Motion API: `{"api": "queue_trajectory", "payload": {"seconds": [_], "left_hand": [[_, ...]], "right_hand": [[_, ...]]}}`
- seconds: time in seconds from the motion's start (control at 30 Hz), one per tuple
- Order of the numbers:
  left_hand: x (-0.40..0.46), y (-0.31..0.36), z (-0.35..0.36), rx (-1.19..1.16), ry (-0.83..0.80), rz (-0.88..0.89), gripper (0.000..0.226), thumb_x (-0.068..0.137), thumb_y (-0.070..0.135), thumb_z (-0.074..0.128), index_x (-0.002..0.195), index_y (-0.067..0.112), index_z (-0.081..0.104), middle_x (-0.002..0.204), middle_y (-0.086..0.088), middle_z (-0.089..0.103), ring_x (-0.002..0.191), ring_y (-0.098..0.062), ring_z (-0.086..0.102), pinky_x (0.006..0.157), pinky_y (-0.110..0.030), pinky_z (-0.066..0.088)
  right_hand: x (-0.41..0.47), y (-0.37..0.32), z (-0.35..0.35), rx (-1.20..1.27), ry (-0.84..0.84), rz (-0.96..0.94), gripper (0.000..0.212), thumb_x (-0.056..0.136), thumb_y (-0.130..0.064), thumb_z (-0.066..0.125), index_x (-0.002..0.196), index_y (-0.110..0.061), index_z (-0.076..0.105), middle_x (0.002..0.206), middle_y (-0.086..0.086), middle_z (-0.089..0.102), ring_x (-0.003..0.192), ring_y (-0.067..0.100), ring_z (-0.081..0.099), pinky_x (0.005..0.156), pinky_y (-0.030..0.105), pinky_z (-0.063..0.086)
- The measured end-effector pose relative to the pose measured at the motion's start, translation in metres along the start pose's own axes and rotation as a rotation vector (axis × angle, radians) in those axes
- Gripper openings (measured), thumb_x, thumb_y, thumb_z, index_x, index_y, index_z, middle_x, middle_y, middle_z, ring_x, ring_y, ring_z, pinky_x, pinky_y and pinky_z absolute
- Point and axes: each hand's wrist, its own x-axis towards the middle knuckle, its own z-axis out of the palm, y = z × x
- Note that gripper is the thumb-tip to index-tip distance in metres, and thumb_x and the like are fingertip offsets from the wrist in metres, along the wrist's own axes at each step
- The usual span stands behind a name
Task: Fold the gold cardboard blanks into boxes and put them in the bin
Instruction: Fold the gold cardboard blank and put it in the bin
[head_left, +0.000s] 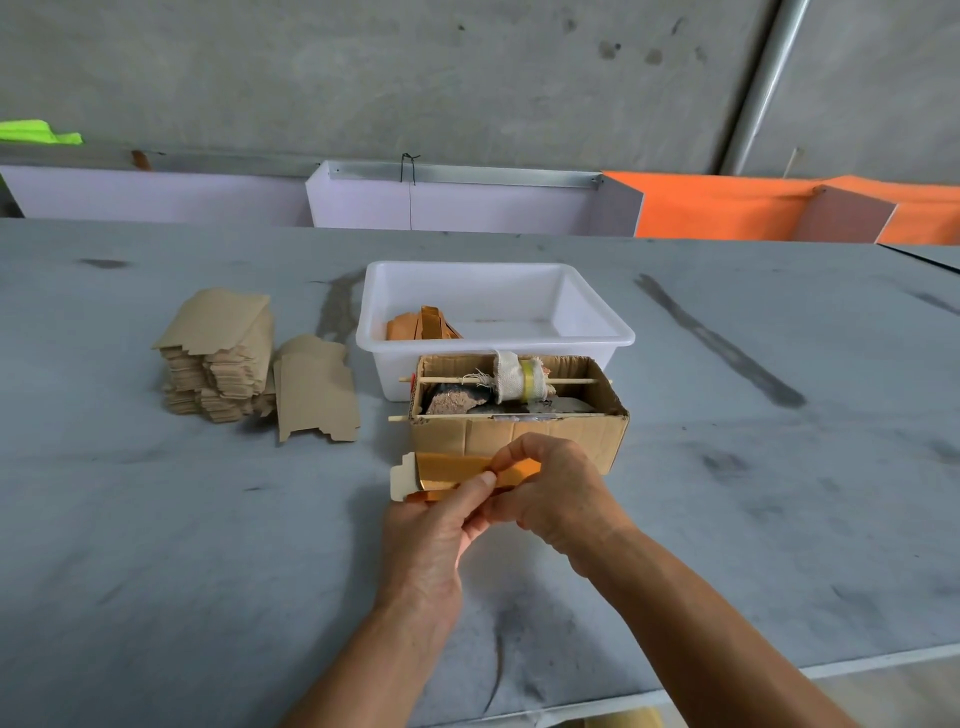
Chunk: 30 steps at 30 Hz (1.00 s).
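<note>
From the head camera, you have one gold cardboard blank held just above the counter, in front of the brown corrugated carton. Your left hand grips it from below with the thumb pressed across the gold face; your right hand curls over its right end, fingers pinching the card there. The blank looks partly opened, its pale tab end sticking out to the left. How far the right end is folded I can't tell, since your fingers cover it.

Beyond the carton sits the white plastic bin, with what seem to be a few gold pieces lying in its left corner. The stack of unfolded blanks, brown side up, stands well to the left, with loose blanks leaning beside it.

The risks, as I judge them:
- Squeezing too hard with the thumb could crease the gold face off its score line.
- With both hands bunched at the right, the free left tab may spring back, so the box won't stay closed.
- The carton stands between you and the bin; reaching over it, you could clip the wooden stick across its top.
</note>
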Motion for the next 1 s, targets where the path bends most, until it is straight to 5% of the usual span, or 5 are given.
{"api": "queue_trajectory", "payload": {"seconds": [0.33,0.6,0.7,0.83,1.0], "left_hand": [[0.0019,0.0006,-0.0009,-0.012,0.006,-0.047,0.021,0.081,-0.003,0.063,0.071,0.012,0.074,0.077,-0.013,0.073,0.071,-0.023,0.072,0.055,-0.027,0.055],[0.0028,-0.0009,-0.0008,-0.066,0.007,-0.065,0.011,0.085,0.003,0.061,0.090,0.010,0.069,0.079,-0.010,0.074,0.072,-0.021,0.072,0.055,-0.026,0.056],[0.0043,-0.0037,-0.0026,-0.040,-0.014,-0.054,0.011,0.076,0.008,0.069,0.071,0.016,0.076,0.077,-0.008,0.074,0.072,-0.021,0.073,0.057,-0.027,0.057],[0.0053,-0.0039,-0.0027,-0.050,-0.009,-0.064,0.033,0.057,0.014,0.077,0.089,0.012,0.070,0.084,-0.010,0.075,0.079,-0.023,0.073,0.058,-0.028,0.057],[0.0040,-0.0013,0.0017,-0.050,-0.030,-0.065,0.024,0.049,0.007,0.077,0.071,0.019,0.077,0.080,-0.007,0.075,0.075,-0.020,0.073,0.056,-0.027,0.056]], "right_hand": [[0.0010,0.0014,-0.0016,-0.005,0.000,-0.001,0.028,0.071,-0.004,0.080,0.087,-0.020,0.063,0.097,0.006,0.063,0.085,0.018,0.060,0.066,0.026,0.053],[-0.0035,0.0074,-0.0038,0.039,0.027,-0.029,0.033,0.071,-0.005,0.079,0.093,-0.021,0.061,0.089,0.001,0.065,0.075,0.011,0.061,0.056,0.020,0.048],[-0.0034,0.0079,-0.0049,0.038,0.034,-0.020,0.033,0.071,-0.006,0.080,0.091,-0.022,0.059,0.089,0.003,0.066,0.074,0.012,0.061,0.056,0.021,0.048],[-0.0025,0.0063,-0.0059,0.045,0.033,-0.014,0.034,0.070,-0.005,0.080,0.089,-0.023,0.058,0.081,0.000,0.064,0.068,0.010,0.059,0.054,0.021,0.047],[-0.0012,0.0050,-0.0059,0.024,0.025,-0.017,0.037,0.068,-0.004,0.081,0.090,-0.023,0.057,0.084,0.005,0.065,0.068,0.012,0.057,0.056,0.023,0.046]]}}
